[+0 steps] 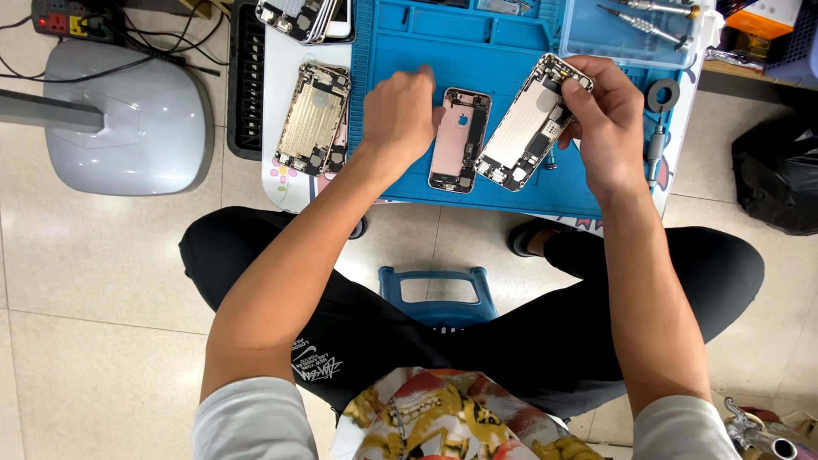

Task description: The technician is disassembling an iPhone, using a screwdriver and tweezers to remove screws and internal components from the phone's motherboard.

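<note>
My right hand [603,119] grips the top end of an opened silver phone housing [528,123], tilted above the blue work mat [503,38]. A pink phone housing [460,139] lies flat on the mat just left of it. My left hand [399,115] hovers with fingers curled beside the pink housing's left edge; whether it holds anything small is hidden. A gold phone housing [313,117] rests on the white table [281,183] to the left of the mat.
More phone parts [302,17] lie at the table's back left. A clear tray [635,34] with screwdrivers sits at the mat's back right; another screwdriver [656,149] lies by the right edge. A grey lamp base [128,119], blue stool [436,294] and black bag [780,175] stand on the floor.
</note>
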